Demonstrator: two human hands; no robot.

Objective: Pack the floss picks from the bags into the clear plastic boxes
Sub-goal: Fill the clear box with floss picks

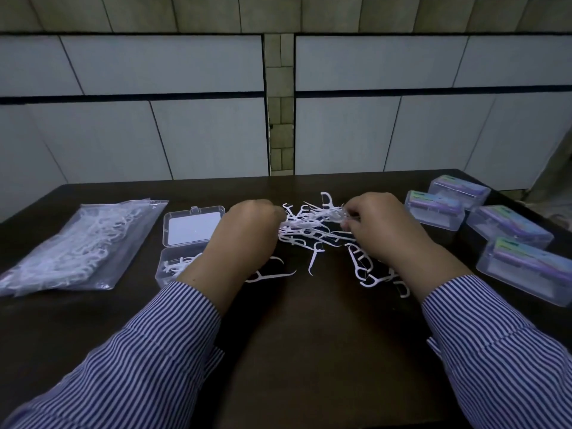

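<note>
Loose picks (pixel 312 230) piled between both hands on table (pixel 309 335). Left hand (pixel 247 230) and right hand (pixel 380 227) each pinch picks from pile. Open box (pixel 188 243) just left of left hand, bag (pixel 77 246) further left. Four closed boxes (pixel 495 230) right of right hand.

- One bag (pixel 71 246) of floss picks
- One open box (pixel 188 239)
- Four closed boxes (pixel 435 207), each with a coloured label
- Loose floss picks (pixel 312 224): too many to count
- Two hands (pixel 247 233)
</note>
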